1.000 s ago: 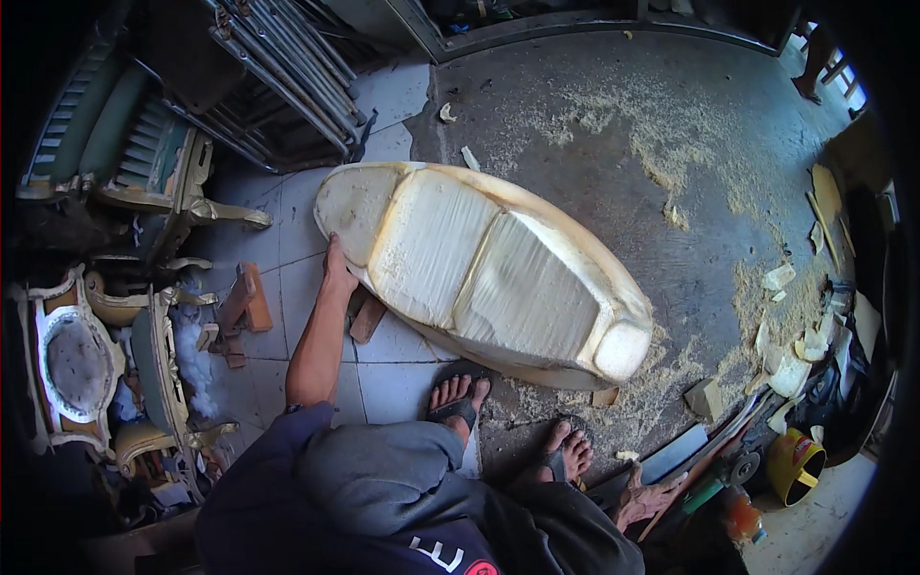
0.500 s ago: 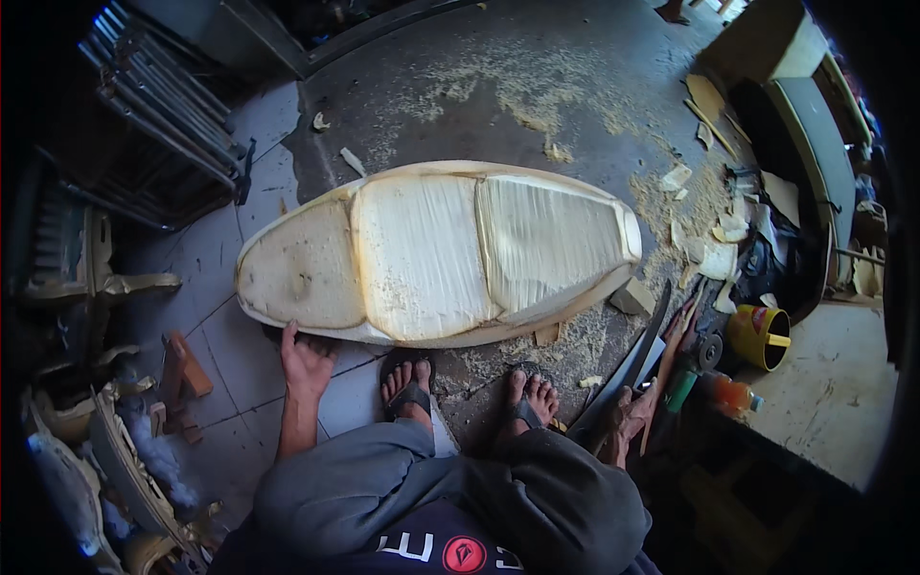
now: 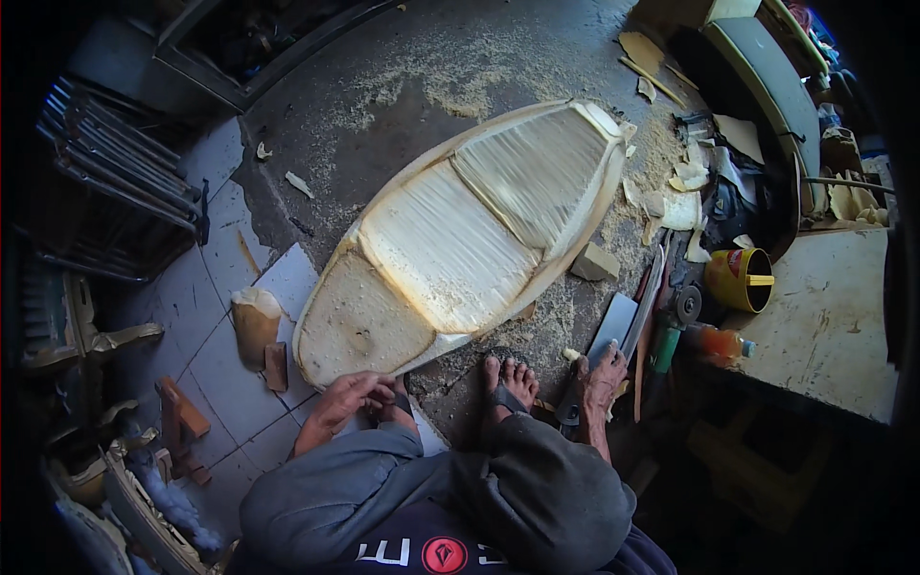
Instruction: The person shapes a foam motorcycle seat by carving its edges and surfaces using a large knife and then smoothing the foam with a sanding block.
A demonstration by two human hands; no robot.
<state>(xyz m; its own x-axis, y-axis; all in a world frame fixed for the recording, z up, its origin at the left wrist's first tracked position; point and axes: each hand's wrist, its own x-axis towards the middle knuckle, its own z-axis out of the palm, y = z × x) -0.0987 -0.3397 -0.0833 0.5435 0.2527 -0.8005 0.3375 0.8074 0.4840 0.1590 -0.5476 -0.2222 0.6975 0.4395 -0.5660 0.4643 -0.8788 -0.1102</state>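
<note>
A long pale foam seat pad (image 3: 450, 249), rounded at both ends and cut into three sections, lies slantwise on the floor before my feet. Its wide end points toward me at the left, its narrow end away to the right. My left hand (image 3: 353, 401) is by the near rim of that wide end, holding nothing, its fingers loosely bent; whether they touch the foam is unclear. Low on the right, my right hand (image 3: 602, 379) is closed round the near end of a long knife (image 3: 648, 297), whose handle it hides. Beside it lies a broad flat blade (image 3: 613, 324).
An angle grinder (image 3: 678, 316), an orange bottle (image 3: 721, 342) and a yellow mug (image 3: 738, 280) sit at the right, by a pale board (image 3: 824, 316). Foam scraps (image 3: 685, 206) and crumbs litter the floor. A grey block (image 3: 596, 263) touches the pad's side. Metal frames (image 3: 120, 172) stand left.
The seat pad has turned, its narrow end swinging away and its wide end coming nearer; a tan scrap now shows beside it. My left hand moved right. The knife is lower, beside other tools.
</note>
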